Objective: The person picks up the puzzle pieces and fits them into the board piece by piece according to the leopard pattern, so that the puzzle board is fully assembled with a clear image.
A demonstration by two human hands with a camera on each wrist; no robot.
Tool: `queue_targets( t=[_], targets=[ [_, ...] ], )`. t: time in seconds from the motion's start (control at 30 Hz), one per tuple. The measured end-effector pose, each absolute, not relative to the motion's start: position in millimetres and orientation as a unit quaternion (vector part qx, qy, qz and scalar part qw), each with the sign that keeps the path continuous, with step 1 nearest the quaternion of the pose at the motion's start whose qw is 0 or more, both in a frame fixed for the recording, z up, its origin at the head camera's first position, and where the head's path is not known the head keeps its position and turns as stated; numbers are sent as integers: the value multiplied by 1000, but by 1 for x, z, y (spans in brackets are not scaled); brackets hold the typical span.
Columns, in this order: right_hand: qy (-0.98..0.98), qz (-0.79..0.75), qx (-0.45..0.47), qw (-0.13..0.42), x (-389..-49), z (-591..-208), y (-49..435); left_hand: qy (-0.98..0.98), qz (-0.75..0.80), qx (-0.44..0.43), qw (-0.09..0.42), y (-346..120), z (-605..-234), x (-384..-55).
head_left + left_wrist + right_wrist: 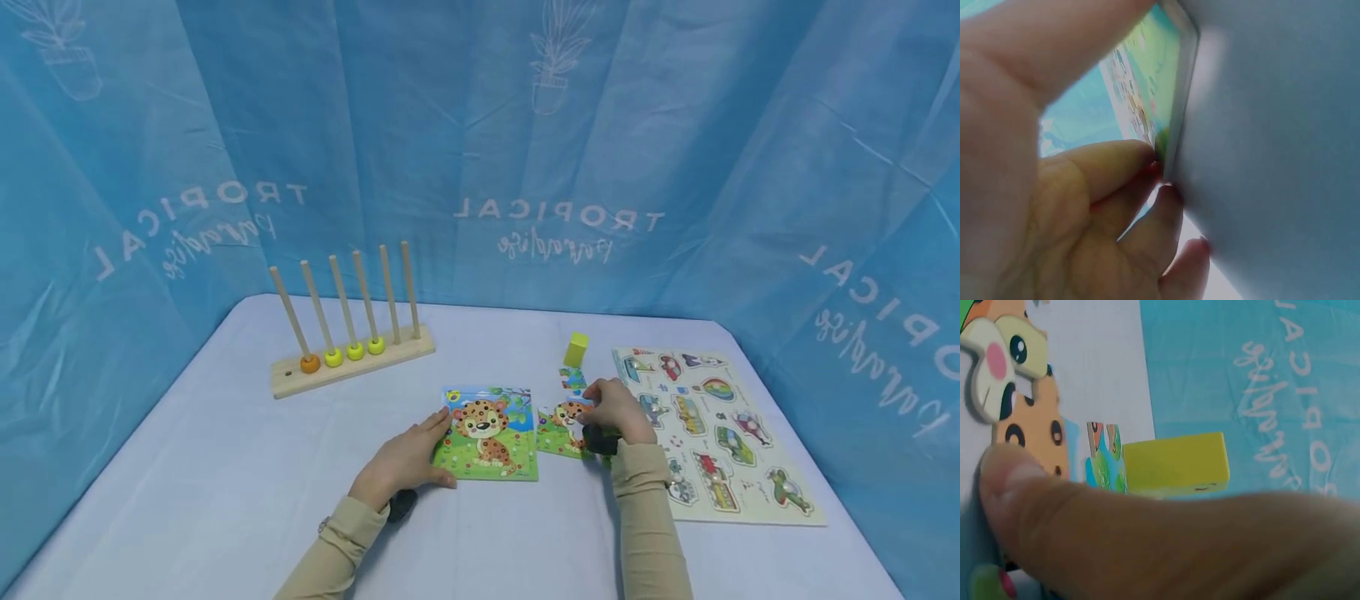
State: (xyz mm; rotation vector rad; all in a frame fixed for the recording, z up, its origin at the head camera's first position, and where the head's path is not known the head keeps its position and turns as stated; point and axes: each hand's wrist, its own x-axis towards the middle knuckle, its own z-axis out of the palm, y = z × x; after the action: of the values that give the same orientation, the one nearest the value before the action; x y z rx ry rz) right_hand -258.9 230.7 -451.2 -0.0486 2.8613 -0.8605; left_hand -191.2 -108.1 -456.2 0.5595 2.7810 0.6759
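A square picture board (517, 463) with a cartoon leopard lies in the middle of the white table. My left hand (405, 457) rests against its left side, fingers along the edge and thumb by the near corner. To the right is a partly assembled leopard jigsaw (553, 437). Over its right part, my right hand (621, 410) pinches an orange spotted jigsaw piece (1038, 425), thumb on its edge in the right wrist view; the other fingers are hidden there. A loose blue-green jigsaw piece (572, 380) lies just beyond, beside an upright yellow block (576, 350).
At the back left stands a wooden peg rack (360, 367) with one orange and several yellow beads low on its rods. A large vehicle peg puzzle (750, 500) lies along the right, partly behind the right forearm. Blue curtains (465, 150) surround the table.
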Motion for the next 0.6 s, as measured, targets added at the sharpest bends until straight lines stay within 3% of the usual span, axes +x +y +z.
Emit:
queue_targets(
  t=[0.2, 0.4, 0.47, 0.6],
  targets=[
    [943, -330, 6, 33, -262, -455, 228, 952, 221, 185, 105, -106, -455, -189],
    [920, -387, -2, -64, -265, -455, 212, 953, 219, 189, 94, -103, -458, -188],
    [907, -415, -6, -64, -266, -454, 200, 954, 214, 187, 93, -102, -460, -189],
    [885, -465, -31, 2, -265, -455, 169, 957, 207, 181, 93, -102, -461, -190]
  ],
)
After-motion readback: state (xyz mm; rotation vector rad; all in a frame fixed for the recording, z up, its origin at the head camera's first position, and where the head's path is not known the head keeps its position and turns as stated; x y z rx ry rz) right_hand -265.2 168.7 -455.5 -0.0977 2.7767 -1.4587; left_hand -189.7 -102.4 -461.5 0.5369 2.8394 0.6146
